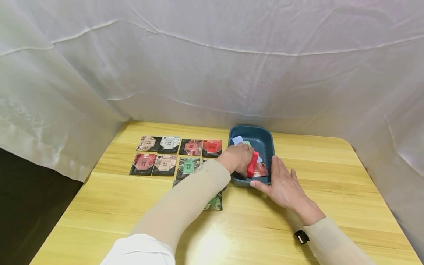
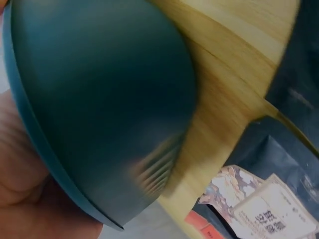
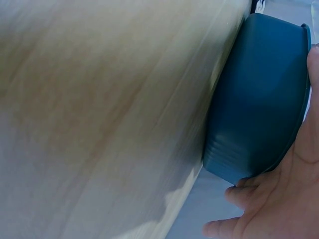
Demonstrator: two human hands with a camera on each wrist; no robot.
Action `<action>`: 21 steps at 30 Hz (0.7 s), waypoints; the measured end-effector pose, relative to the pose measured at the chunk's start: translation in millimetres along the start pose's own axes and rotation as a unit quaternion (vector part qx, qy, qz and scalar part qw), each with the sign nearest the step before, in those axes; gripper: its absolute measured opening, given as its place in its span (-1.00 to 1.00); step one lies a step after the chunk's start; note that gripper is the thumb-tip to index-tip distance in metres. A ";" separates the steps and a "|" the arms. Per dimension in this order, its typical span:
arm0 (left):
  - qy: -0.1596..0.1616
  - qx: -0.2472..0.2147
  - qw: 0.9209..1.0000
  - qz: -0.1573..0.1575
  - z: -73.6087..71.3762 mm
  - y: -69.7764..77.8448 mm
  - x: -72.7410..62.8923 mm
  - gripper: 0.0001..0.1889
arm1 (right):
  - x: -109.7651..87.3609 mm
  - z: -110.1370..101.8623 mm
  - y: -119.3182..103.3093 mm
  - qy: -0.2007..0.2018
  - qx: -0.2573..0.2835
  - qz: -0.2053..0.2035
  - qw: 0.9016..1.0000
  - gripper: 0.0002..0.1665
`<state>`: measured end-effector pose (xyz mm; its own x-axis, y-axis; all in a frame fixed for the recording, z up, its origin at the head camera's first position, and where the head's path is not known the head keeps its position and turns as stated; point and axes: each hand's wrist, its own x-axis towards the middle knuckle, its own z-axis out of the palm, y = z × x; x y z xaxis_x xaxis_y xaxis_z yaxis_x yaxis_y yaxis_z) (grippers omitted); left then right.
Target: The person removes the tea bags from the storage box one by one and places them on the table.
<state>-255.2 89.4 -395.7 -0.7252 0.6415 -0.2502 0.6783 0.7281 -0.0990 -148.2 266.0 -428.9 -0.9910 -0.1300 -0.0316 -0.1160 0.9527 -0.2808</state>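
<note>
A dark blue-green plastic bin (image 1: 267,141) stands on the table, holding packets and cards. My left hand (image 1: 236,158) reaches over its left rim, with fingertips down among the contents and partly hidden; I cannot tell whether they pinch anything. A shiny red packet (image 1: 253,165) lies right at those fingers. Under it are a red-and-dark sachet (image 1: 261,170) and a pale blue card (image 1: 237,140). My right hand (image 1: 285,184) rests against the bin's right wall, fingers straight and thumb spread along the front corner. The right wrist view shows that hand (image 3: 279,204) at the bin's rim.
To the left of the bin, flat square sachets lie in rows, among them a red one (image 1: 212,147), a green-labelled one (image 1: 188,167) and a dark green one (image 1: 215,202) partly under the left arm. A pale cloth (image 1: 212,73) hangs behind the wooden table (image 1: 331,176).
</note>
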 end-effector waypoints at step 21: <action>0.024 0.000 1.000 0.008 -4.0 2.3 -4.1 0.07 | -1.2 0.3 -0.5 0.005 0.001 -0.004 1.000 0.56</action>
<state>-251.1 89.4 -391.0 -0.7191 0.6636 -0.2061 0.6898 0.7176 -0.0960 -146.9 265.7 -429.0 -0.9908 -0.1342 -0.0200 -0.1231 0.9514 -0.2824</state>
